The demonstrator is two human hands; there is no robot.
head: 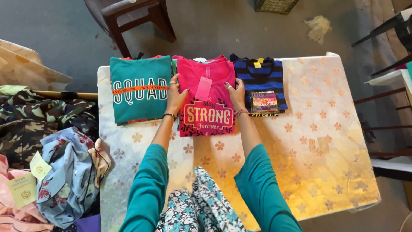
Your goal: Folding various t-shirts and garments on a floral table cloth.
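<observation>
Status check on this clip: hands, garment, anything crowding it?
Left hand and right hand flat on edges of folded pink shirt. Shirt lies on table. Teal shirt and striped shirt close alongside.

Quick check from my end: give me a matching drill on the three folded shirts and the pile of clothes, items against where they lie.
Items:
1. teal shirt
2. pink shirt
3. striped blue-and-black shirt
4. loose clothes pile

Places:
A. between the left hand and right hand
B. off the table's left edge
C. left in the row
D. right in the row

Pairs: 1-C, 2-A, 3-D, 4-B
</observation>
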